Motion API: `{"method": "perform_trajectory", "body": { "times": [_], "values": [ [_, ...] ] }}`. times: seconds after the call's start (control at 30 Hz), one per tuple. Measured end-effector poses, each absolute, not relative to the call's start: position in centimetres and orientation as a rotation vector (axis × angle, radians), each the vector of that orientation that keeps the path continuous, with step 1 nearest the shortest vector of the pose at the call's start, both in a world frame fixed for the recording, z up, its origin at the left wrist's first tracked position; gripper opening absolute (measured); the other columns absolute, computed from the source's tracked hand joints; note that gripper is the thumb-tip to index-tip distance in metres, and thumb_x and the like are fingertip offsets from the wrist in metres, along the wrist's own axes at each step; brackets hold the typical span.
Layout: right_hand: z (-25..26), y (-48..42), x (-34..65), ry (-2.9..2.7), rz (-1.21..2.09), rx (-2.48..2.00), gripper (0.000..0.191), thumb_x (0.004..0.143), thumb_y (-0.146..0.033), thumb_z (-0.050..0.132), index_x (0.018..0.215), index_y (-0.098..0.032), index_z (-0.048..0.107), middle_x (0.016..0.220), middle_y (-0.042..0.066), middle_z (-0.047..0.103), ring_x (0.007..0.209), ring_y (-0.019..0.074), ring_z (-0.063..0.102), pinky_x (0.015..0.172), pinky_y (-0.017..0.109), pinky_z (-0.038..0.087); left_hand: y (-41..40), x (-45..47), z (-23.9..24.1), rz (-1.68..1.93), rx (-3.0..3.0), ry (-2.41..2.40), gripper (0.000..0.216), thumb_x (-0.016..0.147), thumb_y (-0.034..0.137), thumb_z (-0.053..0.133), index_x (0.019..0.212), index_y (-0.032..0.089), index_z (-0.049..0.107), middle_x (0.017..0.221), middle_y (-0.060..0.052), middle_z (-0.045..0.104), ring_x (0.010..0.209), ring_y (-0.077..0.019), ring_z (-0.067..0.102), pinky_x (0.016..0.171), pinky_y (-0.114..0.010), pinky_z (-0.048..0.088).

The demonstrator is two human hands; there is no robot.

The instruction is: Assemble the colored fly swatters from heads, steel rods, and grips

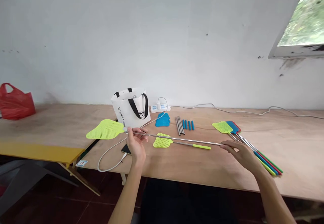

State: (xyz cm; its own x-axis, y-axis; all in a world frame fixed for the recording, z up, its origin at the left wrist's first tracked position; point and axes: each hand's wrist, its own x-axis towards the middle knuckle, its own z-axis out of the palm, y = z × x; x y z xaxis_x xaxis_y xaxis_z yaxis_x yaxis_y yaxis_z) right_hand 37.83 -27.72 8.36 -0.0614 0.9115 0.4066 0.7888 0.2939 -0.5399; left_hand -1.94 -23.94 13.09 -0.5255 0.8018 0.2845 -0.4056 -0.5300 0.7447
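Note:
My left hand point(136, 142) pinches the metal rod of a yellow-green fly swatter point(105, 129) just behind its mesh head, which sticks out to the left. My right hand point(240, 152) grips the far end of the same rod point(182, 138), so it spans level above the wooden table point(192, 166). Under the rod lies a second yellow-green swatter point(163, 140) with a matching handle grip. Right of my right hand rest several finished swatters point(229, 127), yellow-green, blue and red.
A white tote bag point(131, 107) stands behind my left hand, with a phone point(126, 149) on a white cable below it. Further back lie a blue swatter head point(162, 119), bare metal rods point(179, 125), blue grips point(188, 124) and a power strip point(160, 108). A red plastic bag point(15, 102) sits far left.

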Motion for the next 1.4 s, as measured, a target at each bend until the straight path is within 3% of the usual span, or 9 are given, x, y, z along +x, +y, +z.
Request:
{"method": "perform_trajectory", "body": {
  "times": [0.2, 0.33, 0.47, 0.63, 0.77, 0.93, 1.13, 1.27, 1.4],
  "values": [
    [8.4, -28.9, 28.9, -2.011, 0.174, -1.287, 0.048, 0.102, -0.057, 0.041, 0.096, -0.027, 0.077, 0.088, 0.007, 0.079, 0.078, 0.0222, 0.073, 0.067, 0.028, 0.051, -25.9, 4.0, 11.3, 1.976, 0.915, 0.933, 0.052, 0.093, 0.067, 0.052, 0.073, 0.018, 0.055, 0.071, -0.007, 0.073, 0.047, -0.0117, 0.057, 0.043, -0.021, 0.040],
    [7.7, -30.0, 23.2, -1.971, 0.165, -1.176, 0.050, 0.106, -0.049, 0.035, 0.088, -0.023, 0.074, 0.072, 0.005, 0.075, 0.063, 0.0166, 0.069, 0.058, 0.023, 0.042, -29.3, 9.5, 9.2, 1.583, 1.043, 0.839, 0.061, 0.095, 0.072, 0.041, 0.092, 0.016, 0.064, 0.088, -0.013, 0.078, 0.041, -0.0118, 0.055, 0.037, -0.023, 0.039],
    [7.7, -31.5, 21.8, -1.892, 0.201, -1.175, 0.048, 0.107, -0.044, 0.036, 0.078, -0.022, 0.067, 0.053, -0.001, 0.064, 0.047, 0.0110, 0.059, 0.051, 0.022, 0.033, -31.0, 11.0, 8.5, 1.468, 1.124, 0.830, 0.063, 0.096, 0.072, 0.040, 0.093, 0.016, 0.069, 0.099, -0.014, 0.077, 0.044, -0.0113, 0.055, 0.037, -0.024, 0.040],
    [7.8, -32.2, 22.0, -1.826, 0.283, -1.236, 0.045, 0.105, -0.048, 0.039, 0.079, -0.023, 0.066, 0.050, -0.003, 0.060, 0.042, 0.0117, 0.055, 0.047, 0.023, 0.033, -31.0, 10.7, 8.9, 1.382, 1.146, 0.768, 0.064, 0.097, 0.070, 0.039, 0.093, 0.015, 0.072, 0.085, -0.011, 0.075, 0.043, -0.0094, 0.048, 0.038, -0.022, 0.039],
    [7.9, -31.8, 21.7, -1.868, 0.470, -1.216, 0.044, 0.105, -0.050, 0.037, 0.088, -0.025, 0.069, 0.056, -0.001, 0.065, 0.048, 0.0146, 0.062, 0.051, 0.023, 0.041, -30.3, 10.0, 9.2, 1.335, 1.121, 0.729, 0.066, 0.094, 0.073, 0.043, 0.093, 0.013, 0.069, 0.080, -0.010, 0.073, 0.040, -0.0077, 0.045, 0.035, -0.020, 0.037],
    [8.3, -31.5, 22.4, -1.997, 0.305, -1.275, 0.038, 0.105, -0.049, 0.038, 0.117, -0.028, 0.068, 0.069, -0.001, 0.072, 0.052, 0.0157, 0.065, 0.052, 0.023, 0.042, -29.0, 8.5, 10.0, 1.364, 1.110, 0.717, 0.061, 0.093, 0.071, 0.049, 0.092, 0.013, 0.067, 0.087, -0.013, 0.074, 0.048, -0.0115, 0.055, 0.041, -0.022, 0.044],
    [8.6, -30.6, 25.5, -1.917, 0.144, -1.355, 0.036, 0.102, -0.053, 0.045, 0.104, -0.030, 0.073, 0.090, 0.003, 0.078, 0.067, 0.0166, 0.070, 0.059, 0.024, 0.047, -27.7, 7.6, 9.7, 1.309, 1.218, 0.747, 0.062, 0.095, 0.068, 0.046, 0.105, 0.011, 0.070, 0.096, -0.014, 0.075, 0.045, -0.0093, 0.055, 0.046, -0.023, 0.045],
    [8.0, -29.2, 27.7, -1.903, 0.087, -1.401, 0.039, 0.102, -0.054, 0.045, 0.094, -0.028, 0.072, 0.088, 0.002, 0.076, 0.068, 0.0147, 0.069, 0.061, 0.023, 0.047, -27.6, 7.9, 8.4, 1.050, 1.343, 0.873, 0.063, 0.094, 0.069, 0.046, 0.118, 0.015, 0.069, 0.109, -0.014, 0.073, 0.050, -0.0107, 0.060, 0.042, -0.021, 0.038],
    [6.2, -27.7, 28.5, -1.969, 0.046, -1.440, 0.037, 0.103, -0.049, 0.043, 0.094, -0.026, 0.071, 0.090, 0.004, 0.075, 0.080, 0.0173, 0.070, 0.066, 0.025, 0.047, -27.6, 8.5, 6.7, 0.730, 1.635, 0.879, 0.057, 0.095, 0.066, 0.047, 0.090, 0.015, 0.073, 0.091, -0.009, 0.074, 0.050, -0.0110, 0.056, 0.046, -0.022, 0.038]
  ]
}}
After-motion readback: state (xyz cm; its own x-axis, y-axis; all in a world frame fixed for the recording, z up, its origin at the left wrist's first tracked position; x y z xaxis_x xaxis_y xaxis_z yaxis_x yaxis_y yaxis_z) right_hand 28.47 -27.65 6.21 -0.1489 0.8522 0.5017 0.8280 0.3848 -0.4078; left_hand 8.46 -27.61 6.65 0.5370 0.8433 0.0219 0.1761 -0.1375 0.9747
